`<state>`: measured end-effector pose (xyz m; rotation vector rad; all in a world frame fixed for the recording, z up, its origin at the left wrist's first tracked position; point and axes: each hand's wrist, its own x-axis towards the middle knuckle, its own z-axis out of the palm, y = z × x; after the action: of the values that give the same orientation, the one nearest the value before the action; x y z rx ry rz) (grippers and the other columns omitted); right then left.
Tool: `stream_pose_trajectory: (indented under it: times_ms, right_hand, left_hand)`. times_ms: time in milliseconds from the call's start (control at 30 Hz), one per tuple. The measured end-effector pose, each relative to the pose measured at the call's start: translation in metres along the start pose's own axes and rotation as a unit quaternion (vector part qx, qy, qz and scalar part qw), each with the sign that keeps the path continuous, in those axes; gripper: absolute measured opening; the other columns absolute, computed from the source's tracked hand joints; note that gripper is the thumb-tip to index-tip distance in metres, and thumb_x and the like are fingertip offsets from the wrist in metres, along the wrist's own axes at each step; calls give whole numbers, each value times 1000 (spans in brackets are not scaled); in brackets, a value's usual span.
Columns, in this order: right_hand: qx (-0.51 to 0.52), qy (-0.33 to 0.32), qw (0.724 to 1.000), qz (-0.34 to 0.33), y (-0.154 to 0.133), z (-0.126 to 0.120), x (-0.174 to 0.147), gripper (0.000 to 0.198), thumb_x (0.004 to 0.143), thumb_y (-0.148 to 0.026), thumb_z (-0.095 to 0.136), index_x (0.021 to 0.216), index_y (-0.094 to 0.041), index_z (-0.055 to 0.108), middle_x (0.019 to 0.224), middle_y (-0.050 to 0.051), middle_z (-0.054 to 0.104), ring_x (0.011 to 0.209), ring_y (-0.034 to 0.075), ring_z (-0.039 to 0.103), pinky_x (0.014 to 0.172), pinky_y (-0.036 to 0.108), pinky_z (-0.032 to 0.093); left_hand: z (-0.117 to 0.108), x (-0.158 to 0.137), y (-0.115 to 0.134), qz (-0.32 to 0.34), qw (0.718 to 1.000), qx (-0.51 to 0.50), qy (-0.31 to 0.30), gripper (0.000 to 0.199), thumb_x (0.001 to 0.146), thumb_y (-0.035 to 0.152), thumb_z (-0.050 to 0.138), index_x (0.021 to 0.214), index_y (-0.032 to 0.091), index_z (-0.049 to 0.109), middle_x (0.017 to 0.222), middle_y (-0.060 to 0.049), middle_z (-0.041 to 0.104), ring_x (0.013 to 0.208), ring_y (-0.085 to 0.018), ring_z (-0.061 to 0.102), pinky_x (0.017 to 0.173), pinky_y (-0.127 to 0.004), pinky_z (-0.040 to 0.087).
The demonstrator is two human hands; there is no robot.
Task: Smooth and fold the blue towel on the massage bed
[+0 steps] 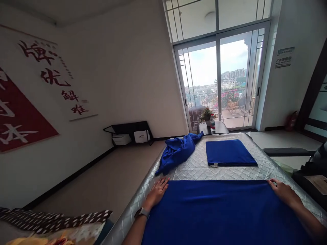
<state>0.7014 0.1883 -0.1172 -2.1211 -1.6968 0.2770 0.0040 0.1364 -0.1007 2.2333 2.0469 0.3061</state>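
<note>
A large blue cloth (219, 211) lies spread over a quilted mattress (189, 173), its far edge nearly straight with a slight wrinkle just below it. My left hand (158, 190) lies flat at the cloth's far left corner, fingers stretched out, a watch on the wrist. At the far right corner, my right hand (282, 192) has thumb and fingers closed on the cloth's edge. Beyond it rests a flat, folded blue cloth (230, 152) with a small white tag. To its left, a crumpled blue cloth (180, 149) is heaped near the mattress edge.
Behind the mattress stands a small table (219, 128) with a potted plant (206, 115) and a bottle (212, 123). A black rack (131, 127) is against the left wall. Patterned bedding (76, 221) lies at lower left; dark bags (313, 170) sit at right.
</note>
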Motion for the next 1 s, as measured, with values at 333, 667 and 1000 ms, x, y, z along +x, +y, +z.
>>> stream_pose_trajectory:
  times_ms: [333,667,1000]
  right_hand:
    - [-67,17,995,67,-22,8,-23,63,94,-64,26,126,-27,66,93,14,79,83,38,75,72,48,53]
    - [-151,-19,987,42,-56,-16,-25,50,99,-46,24,120,-22,63,88,14,77,86,34,75,79,47,55]
    - [-161,20,982,-99,-137,25,-116,57,99,-51,29,146,-30,53,153,3,53,144,25,43,117,40,36]
  left_hand:
    - [16,2,-7,-17,997,16,77,51,104,39,39,152,26,47,161,-9,43,150,-28,36,123,-53,30]
    - [13,-9,54,85,990,-74,80,46,104,43,41,147,33,53,155,-1,54,144,-24,47,124,-48,35]
    - [42,-22,117,210,976,-64,16,55,103,56,40,156,42,31,164,0,36,151,-28,34,123,-55,34]
